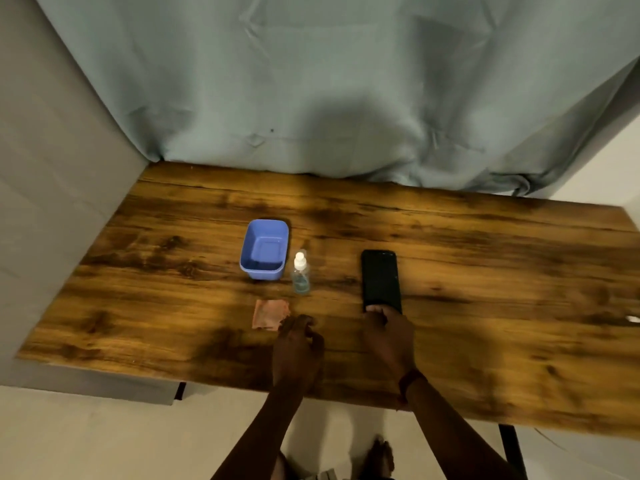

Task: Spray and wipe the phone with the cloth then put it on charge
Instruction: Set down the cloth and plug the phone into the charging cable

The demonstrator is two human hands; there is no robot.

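Here, the right hand (388,336) grips the phone's (381,280) near end on the counter (485,271); the left hand (298,351), loosely curled and empty, touches the cloth (270,314).

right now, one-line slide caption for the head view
Right hand touches phone; left hand beside cloth.

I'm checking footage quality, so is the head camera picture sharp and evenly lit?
Head view: soft overall, with motion smear at the table's right edge; warm uneven light, a head shadow on the curtain, dark shadow under the left hand; wide-angle bending of the edges.
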